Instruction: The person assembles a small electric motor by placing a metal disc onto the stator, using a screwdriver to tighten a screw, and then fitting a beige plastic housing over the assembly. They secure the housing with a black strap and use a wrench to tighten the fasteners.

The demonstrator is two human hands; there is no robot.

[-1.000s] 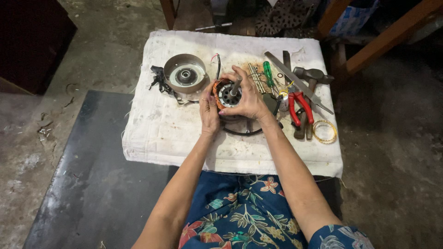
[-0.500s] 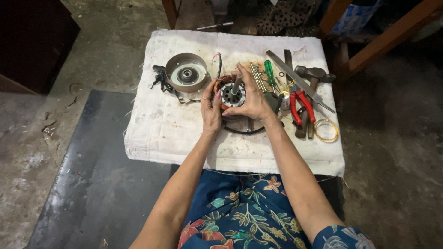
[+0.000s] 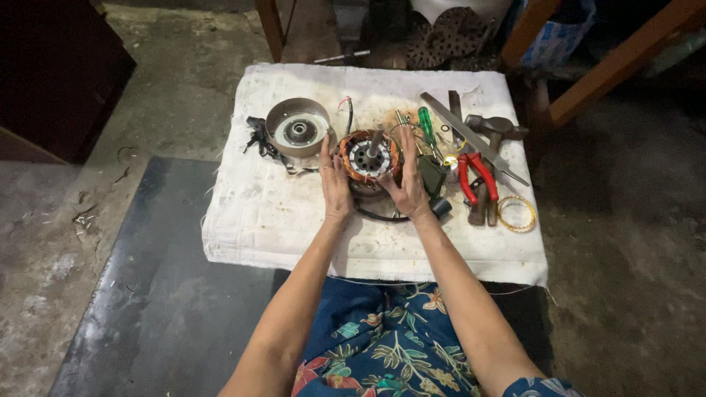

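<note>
1. Two hands on one part: the stator (image 3: 370, 156), a round core with copper windings around a metal hub, sits between them near the middle of the cloth (image 3: 294, 228).
2. Left hand (image 3: 334, 182): fingers straight and together, palm pressed flat to the stator's left side. Not curled around it; the hand is mostly open, bracing.
3. Right hand (image 3: 407, 184): palm against the stator's right side, fingers extended up along its rim. One finger reaches over the top toward the hub. A loose clamp, not a fist.
4. Between them the hands squeeze the stator from both sides. Cannot tell whether it is lifted or resting on the cloth.
5. A black cable loop (image 3: 379, 215) shows just under the stator, between the wrists.
6. Rotor housing (image 3: 298, 129), a grey metal bowl with a centre hub, lies just left of the stator, open side up. It is apart from the left hand. Black wires are bunched at its left edge.
7. Right of the stator, all on the cloth:
   - green screwdriver (image 3: 426, 123), near the right hand's fingertips
   - red pliers (image 3: 476, 173)
   - flat file (image 3: 471, 136), lying diagonally
   - hammer (image 3: 496, 129) beside the file
   - wire coil (image 3: 516, 213), a gold ring near the cloth's right edge
8. The cloth covers a low table in front of the person's lap.
</note>
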